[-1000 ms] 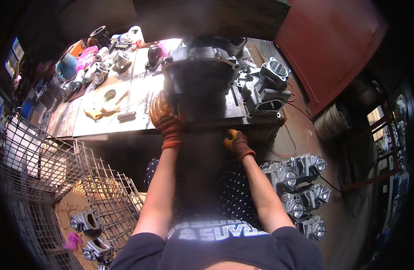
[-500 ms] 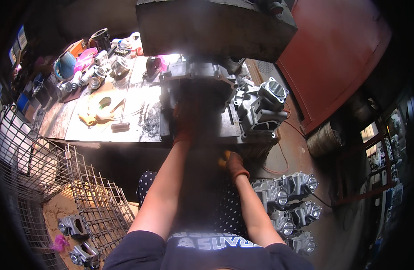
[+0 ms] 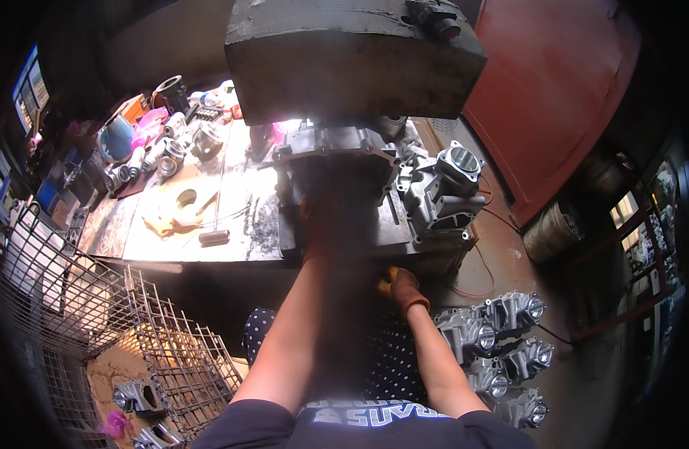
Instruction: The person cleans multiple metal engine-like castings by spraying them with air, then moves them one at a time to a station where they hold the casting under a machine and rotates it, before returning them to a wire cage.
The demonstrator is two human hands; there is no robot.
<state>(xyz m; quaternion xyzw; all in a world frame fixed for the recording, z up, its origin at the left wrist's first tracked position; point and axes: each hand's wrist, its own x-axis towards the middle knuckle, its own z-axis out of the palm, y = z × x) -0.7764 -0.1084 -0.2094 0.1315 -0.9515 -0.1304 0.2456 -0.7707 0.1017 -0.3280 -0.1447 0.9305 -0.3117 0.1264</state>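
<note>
Reaching over the near edge of the bench (image 3: 256,238), the left hand (image 3: 314,217), gloved, sits in deep shadow at the near side of the large casting (image 3: 337,141). Cannot tell whether its fingers are open, closed or touching metal; dark blur covers them. Right hand (image 3: 398,287), also gloved, is lower and nearer, just below the bench edge, right of the dark band. Fingers look bent, pointing left; cannot tell whether they grip anything.

Large casting stands on the bench, middle of scene, its pale flange uppermost, near side black with shade. Grey metal box (image 3: 352,78) looms above and beyond it. Just right of it, on the bench, a second casting (image 3: 443,196), bright, with a round bore facing up.

Left part of bench, in hard glare: mallet (image 3: 214,238) near the edge, ring (image 3: 186,198) just beyond it. Farther left, small metal parts (image 3: 165,157), pink plastic (image 3: 148,127) and a blue tub (image 3: 115,141).

Floor, near right: a cluster of silver castings (image 3: 501,355). Near left: wire cage (image 3: 60,280). Far right: a large red panel (image 3: 554,97), with a spool (image 3: 552,233) nearer.
</note>
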